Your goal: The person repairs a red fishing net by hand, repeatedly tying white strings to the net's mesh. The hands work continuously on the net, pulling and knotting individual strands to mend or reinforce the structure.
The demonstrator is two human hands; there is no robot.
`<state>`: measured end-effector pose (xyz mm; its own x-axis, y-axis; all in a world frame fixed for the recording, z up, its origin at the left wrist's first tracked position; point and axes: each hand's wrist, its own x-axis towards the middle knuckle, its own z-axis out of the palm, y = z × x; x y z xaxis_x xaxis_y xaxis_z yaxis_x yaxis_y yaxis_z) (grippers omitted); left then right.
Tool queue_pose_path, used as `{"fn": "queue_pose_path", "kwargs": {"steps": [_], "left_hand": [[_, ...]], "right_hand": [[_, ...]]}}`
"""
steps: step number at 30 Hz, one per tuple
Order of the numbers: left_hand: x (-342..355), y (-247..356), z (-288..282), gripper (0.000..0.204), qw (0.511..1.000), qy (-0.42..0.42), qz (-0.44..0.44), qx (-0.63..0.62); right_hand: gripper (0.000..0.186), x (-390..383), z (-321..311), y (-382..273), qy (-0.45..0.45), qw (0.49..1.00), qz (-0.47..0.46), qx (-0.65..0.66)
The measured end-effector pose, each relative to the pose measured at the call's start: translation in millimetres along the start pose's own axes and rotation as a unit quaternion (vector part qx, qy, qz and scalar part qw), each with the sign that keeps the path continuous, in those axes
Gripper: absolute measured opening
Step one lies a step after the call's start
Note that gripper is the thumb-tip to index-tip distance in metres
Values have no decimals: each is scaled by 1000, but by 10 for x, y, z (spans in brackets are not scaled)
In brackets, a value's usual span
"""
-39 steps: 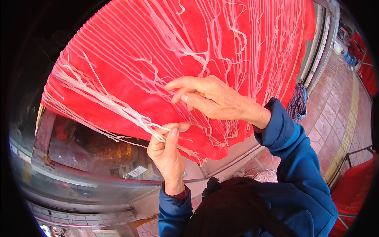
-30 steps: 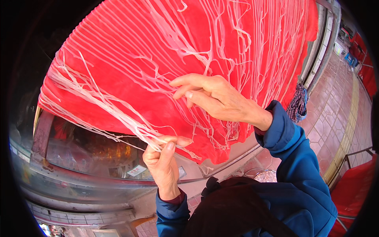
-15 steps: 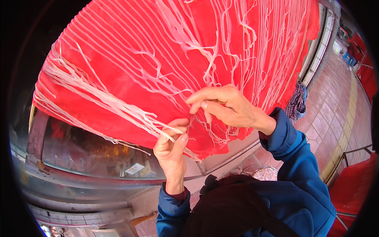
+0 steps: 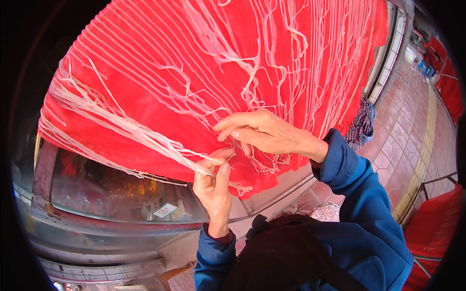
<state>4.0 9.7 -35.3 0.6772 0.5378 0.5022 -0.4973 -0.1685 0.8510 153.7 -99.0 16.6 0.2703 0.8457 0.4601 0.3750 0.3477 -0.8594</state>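
At the far left, a bundle of thin white strands [image 4: 111, 119] lies gathered across the red cloth [image 4: 160, 63], running from the cloth's left edge toward the centre of the frame. Below the cloth sits a glass-fronted case [image 4: 116, 194] with blurred contents that cannot be identified. At centre, the left hand [image 4: 213, 186] is raised with thumb and forefinger pinched on the near end of the strand bundle, close to the cloth's lower hem; the remaining fingers are curled. One second ago this hand was lower and drawn away from the hem, pulling the bundle taut; half a second ago it had returned to the hem, and it now holds the same position, with the pinch closed. Immediately to the right, the right hand [image 4: 264, 133] rests against the cloth, fingers extended and slightly bent, fingertips touching loose strands just above the left thumb; it grips nothing firmly. Compared with the earlier pictures, this hand has moved lower on the cloth and nearer to the left hand. Judged from this, strands are being separated by the right hand and added to the bundle held in the left. Further right, single strands [image 4: 335, 63] remain spread across the cloth, not yet gathered. At the far right, a tiled pavement [image 4: 407, 126] is visible.
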Motion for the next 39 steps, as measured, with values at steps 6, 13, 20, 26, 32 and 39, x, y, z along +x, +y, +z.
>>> {"fn": "queue_pose_path", "kwargs": {"steps": [6,13,20,26,32,39], "left_hand": [[-62,43,-12,13,1000,-20,-14,-20],[-158,93,-62,15,997,-50,-25,-58],[-183,82,-102,16,996,-60,-8,-65],[-186,92,-116,15,986,-99,-29,-127],[-196,146,-38,19,984,-123,-51,-119],[-179,132,-70,32,992,-107,-24,-61]], "right_hand": [[32,-9,-59,-11,6,999,42,-2],[31,-34,-65,25,17,1000,15,12],[20,-435,17,88,84,990,8,110],[22,-823,366,224,194,932,196,237],[22,-716,554,253,199,909,189,314],[17,-671,690,244,253,896,211,300]]}}
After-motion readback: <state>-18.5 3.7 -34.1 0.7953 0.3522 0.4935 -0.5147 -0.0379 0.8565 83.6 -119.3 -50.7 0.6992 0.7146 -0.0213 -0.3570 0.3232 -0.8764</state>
